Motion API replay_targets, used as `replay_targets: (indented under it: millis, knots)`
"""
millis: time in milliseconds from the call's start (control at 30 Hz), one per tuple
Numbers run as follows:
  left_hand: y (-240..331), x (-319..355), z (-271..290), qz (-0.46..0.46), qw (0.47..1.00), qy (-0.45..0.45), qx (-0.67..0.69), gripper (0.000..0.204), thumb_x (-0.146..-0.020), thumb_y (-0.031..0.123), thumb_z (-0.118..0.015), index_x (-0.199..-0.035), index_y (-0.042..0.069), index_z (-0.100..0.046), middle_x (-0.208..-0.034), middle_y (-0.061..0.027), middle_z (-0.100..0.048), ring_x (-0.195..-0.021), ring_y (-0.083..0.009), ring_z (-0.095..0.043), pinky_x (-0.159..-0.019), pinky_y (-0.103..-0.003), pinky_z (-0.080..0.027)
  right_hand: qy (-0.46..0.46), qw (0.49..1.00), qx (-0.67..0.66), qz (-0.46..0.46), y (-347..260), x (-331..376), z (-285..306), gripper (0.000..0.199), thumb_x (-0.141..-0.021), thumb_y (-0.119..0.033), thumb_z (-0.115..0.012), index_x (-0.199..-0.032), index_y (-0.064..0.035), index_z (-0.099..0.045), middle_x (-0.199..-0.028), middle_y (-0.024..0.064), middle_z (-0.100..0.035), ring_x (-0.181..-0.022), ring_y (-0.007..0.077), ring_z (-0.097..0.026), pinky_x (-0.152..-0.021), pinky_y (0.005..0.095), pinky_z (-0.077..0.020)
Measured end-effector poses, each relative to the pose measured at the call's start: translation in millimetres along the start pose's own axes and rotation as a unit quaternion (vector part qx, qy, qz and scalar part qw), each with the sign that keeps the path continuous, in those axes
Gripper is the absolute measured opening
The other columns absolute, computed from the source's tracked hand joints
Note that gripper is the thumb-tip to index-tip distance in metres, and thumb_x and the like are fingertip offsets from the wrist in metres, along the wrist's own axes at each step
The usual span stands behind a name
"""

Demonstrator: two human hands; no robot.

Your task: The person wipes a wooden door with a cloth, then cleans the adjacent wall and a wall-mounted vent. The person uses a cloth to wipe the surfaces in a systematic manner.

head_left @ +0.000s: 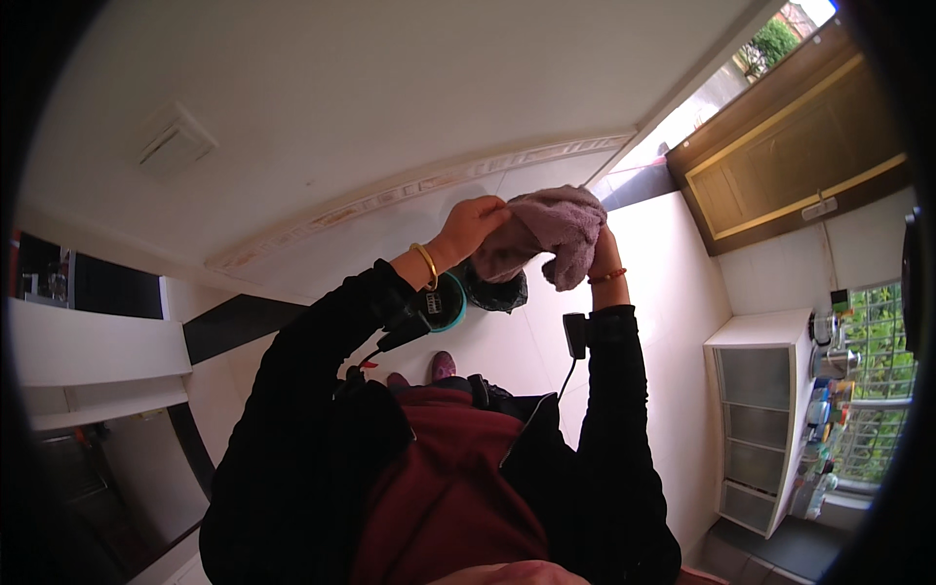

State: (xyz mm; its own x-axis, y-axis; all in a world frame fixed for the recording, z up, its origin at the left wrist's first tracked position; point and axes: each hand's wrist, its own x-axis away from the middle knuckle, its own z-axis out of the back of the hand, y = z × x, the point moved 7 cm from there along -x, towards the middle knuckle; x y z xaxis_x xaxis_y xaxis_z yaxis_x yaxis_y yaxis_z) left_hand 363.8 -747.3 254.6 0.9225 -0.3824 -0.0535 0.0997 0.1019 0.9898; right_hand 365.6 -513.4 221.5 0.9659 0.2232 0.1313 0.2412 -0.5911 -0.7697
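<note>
A mauve-brown cloth (558,226), soft and crumpled, hangs between my two hands in front of a white wall. My left hand (470,230), with a gold bangle at its wrist, pinches the cloth's left edge between thumb and fingers. On the other side, my right hand (606,255) grips the cloth, which covers most of its fingers; a red beaded bracelet circles that wrist. Below the cloth stand a bin lined with a black bag (499,294) and, beside it, a round dark container with a teal rim (462,304).
The white wall (370,107) rises ahead, with a switch plate (177,141) on it and a patterned border strip. At far right is a brown door (799,146) beside a bright opening. A white cabinet (756,414) stands at right, near a barred window. Pale floor tiles (546,341) lie below.
</note>
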Motion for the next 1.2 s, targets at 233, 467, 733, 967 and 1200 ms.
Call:
replay_targets:
  millis: [233,467,733,967,1200]
  knots:
    - [35.5,-48.0,-51.4,-0.122,0.981,-0.118,-0.093,0.025,-0.095,0.025,-0.052,-0.092,0.005,-0.067,-0.088,-0.008,-0.068,-0.085,-0.019,-0.063,-0.083,-0.03,-0.047,-0.149,0.94,0.286,-0.108,82.3,24.1,-18.5,0.043,-0.1,-0.024,-0.049,-0.137,-0.0035,-0.043,-0.135,0.0092,-0.05,-0.12,0.0206,-0.051,-0.101,0.0322,-0.0441]
    - [36.8,-77.4,-8.3,-0.159,0.978,0.066,-0.116,0.026,-0.096,0.023,-0.052,-0.112,0.006,-0.064,-0.103,-0.0113,-0.069,-0.091,-0.0208,-0.065,-0.083,-0.031,-0.049,-0.034,0.831,0.541,0.13,6.2,-14.2,25.7,0.035,-0.092,-0.014,-0.057,-0.126,-0.007,-0.05,-0.119,0.0102,-0.056,-0.112,0.0192,-0.053,-0.098,0.0311,-0.0443]
    - [-24.5,-49.2,5.7,0.05,0.988,-0.106,-0.099,0.028,-0.097,0.025,-0.049,-0.107,0.005,-0.065,-0.092,-0.0051,-0.068,-0.087,-0.0133,-0.064,-0.081,-0.028,-0.049,0.164,0.975,0.024,0.145,-168.0,-116.1,111.8,0.043,-0.096,-0.043,-0.052,-0.12,-0.007,-0.058,-0.116,0.0111,-0.062,-0.107,0.0231,-0.059,-0.094,0.0339,-0.049]
    - [-80.4,14.8,68.3,0.226,0.96,-0.134,-0.097,0.027,-0.095,0.025,-0.051,-0.109,0.008,-0.066,-0.091,-0.0033,-0.067,-0.085,-0.0116,-0.063,-0.075,-0.027,-0.05,0.387,0.833,0.359,0.168,-176.4,-175.6,158.2,0.037,-0.08,-0.031,-0.071,-0.105,-0.0032,-0.07,-0.108,0.01,-0.068,-0.096,0.0146,-0.062,-0.081,0.0267,-0.0505]
    - [-102.5,26.2,51.6,0.265,0.948,-0.168,-0.059,0.025,-0.095,0.025,-0.051,-0.105,0.008,-0.067,-0.084,-0.0026,-0.067,-0.079,-0.0111,-0.063,-0.071,-0.026,-0.05,0.41,0.756,0.475,0.186,-115.9,-156.8,136.7,0.021,-0.086,-0.024,-0.066,-0.098,-0.0085,-0.072,-0.091,0.0089,-0.072,-0.089,0.0155,-0.067,-0.077,0.0275,-0.0526]
